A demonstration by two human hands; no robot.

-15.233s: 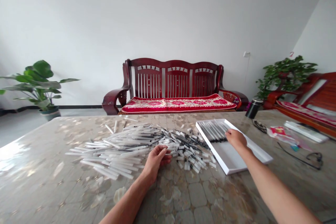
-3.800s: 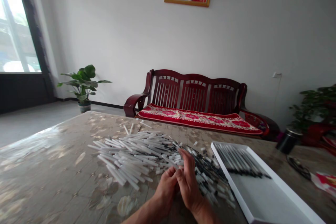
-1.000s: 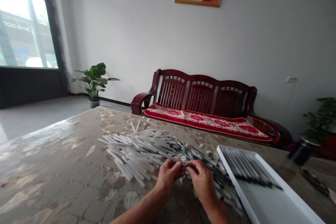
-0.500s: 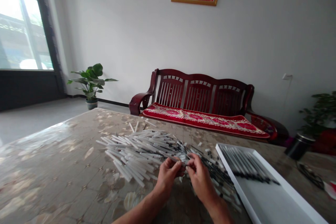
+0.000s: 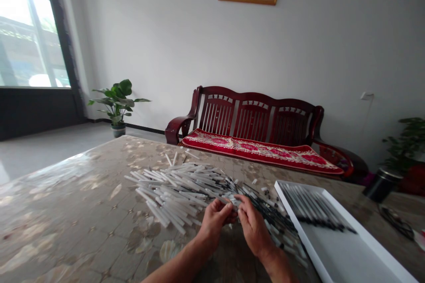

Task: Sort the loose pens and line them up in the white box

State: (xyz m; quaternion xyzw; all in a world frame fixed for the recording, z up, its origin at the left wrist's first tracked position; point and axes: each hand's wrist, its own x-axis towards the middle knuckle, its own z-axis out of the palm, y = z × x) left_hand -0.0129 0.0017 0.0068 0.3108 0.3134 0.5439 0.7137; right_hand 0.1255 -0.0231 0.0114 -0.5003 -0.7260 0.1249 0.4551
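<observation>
A heap of white pen barrels [image 5: 172,190] and black refills with small caps [image 5: 268,214] lies on the patterned table [image 5: 83,212]. My left hand [image 5: 215,219] and my right hand [image 5: 253,225] meet just in front of the heap, fingers pinched together on a pen part between them. What exactly they pinch is too small to name beyond a pen piece. A white tray [image 5: 345,252] at the right holds a row of finished pens [image 5: 312,210] at its far end.
A black cup [image 5: 381,184] and a dark cable [image 5: 396,225] sit on the table's far right. A red wooden bench [image 5: 259,135] stands behind the table, a potted plant [image 5: 116,104] at the left by the window, another plant [image 5: 408,146] at right.
Both hands have stayed together in front of the heap, fingers working on a pen piece. The view has shifted slightly. Fifteen seconds ago my right hand was at the tray.
</observation>
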